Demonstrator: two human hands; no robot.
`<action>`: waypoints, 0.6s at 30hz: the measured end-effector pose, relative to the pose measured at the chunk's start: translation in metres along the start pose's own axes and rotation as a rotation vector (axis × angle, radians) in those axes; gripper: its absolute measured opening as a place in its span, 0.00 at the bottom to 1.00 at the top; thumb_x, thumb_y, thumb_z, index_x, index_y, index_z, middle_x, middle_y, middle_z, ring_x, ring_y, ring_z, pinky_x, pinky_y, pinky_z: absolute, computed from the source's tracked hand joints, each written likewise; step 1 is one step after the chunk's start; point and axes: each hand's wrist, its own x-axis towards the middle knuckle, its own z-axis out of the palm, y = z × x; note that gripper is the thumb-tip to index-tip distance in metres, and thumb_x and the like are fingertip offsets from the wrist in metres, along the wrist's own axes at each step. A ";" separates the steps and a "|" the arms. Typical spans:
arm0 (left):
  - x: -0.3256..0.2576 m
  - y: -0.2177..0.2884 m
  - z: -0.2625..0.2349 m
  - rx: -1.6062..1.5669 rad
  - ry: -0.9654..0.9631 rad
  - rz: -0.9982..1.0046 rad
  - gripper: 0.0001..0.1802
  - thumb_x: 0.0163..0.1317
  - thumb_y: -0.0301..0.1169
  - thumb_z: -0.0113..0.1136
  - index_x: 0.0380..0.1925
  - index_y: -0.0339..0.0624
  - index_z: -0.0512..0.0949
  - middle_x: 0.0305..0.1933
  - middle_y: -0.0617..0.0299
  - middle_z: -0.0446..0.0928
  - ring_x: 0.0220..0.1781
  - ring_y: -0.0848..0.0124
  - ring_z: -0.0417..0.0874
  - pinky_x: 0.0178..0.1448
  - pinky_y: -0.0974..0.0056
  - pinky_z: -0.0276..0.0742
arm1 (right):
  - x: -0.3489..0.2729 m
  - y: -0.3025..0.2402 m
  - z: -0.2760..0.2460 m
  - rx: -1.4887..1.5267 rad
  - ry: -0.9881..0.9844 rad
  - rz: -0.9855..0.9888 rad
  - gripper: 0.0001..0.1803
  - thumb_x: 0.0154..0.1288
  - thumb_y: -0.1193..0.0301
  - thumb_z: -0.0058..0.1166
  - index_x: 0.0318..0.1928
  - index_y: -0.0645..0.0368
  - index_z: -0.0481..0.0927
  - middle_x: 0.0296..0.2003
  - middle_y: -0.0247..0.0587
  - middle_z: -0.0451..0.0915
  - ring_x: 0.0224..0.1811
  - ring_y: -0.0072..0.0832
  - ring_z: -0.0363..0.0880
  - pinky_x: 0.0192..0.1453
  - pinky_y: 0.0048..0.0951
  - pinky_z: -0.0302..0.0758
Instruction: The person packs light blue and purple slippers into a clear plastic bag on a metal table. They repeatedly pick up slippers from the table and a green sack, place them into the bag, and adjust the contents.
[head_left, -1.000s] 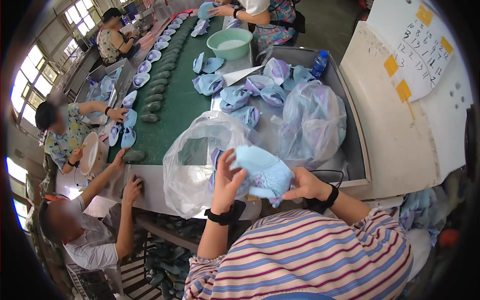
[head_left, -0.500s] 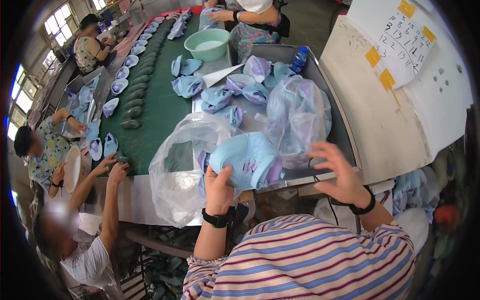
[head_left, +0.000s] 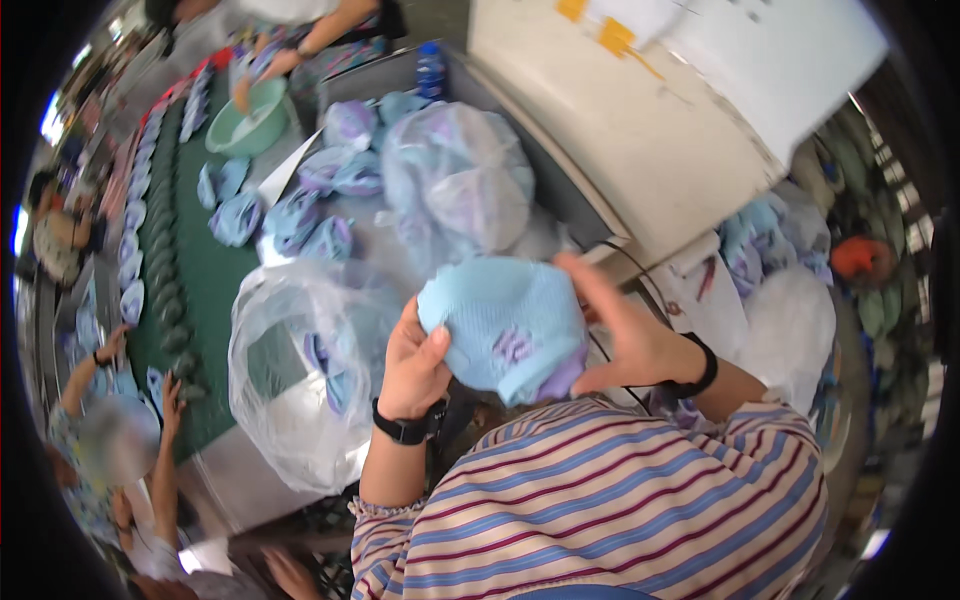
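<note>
Factory floor, green conveyor belt (head_left: 215, 290), seated workers (head_left: 60, 235)

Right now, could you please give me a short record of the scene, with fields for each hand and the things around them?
left hand: grips the left edge of the light blue knitted piece, thumb on top
right hand: fingers spread, touching the right side of the piece
piece: light blue with a purple patch, held up over the table edge
nearest thing: clear plastic bag, open, blue pieces inside
farther on the table: second filled bag, loose blue and purple pieces, green bowl
others: people's hands at the green belt on the left
</note>
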 end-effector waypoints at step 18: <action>0.054 -0.192 0.180 0.238 -0.473 -0.400 0.25 0.50 0.35 0.63 0.46 0.35 0.68 0.45 0.59 0.73 0.49 0.68 0.73 0.57 0.63 0.64 | -0.254 0.094 -0.083 -0.074 0.411 0.024 0.32 0.42 0.71 0.59 0.54 0.47 0.69 0.44 0.49 0.71 0.42 0.45 0.72 0.46 0.34 0.69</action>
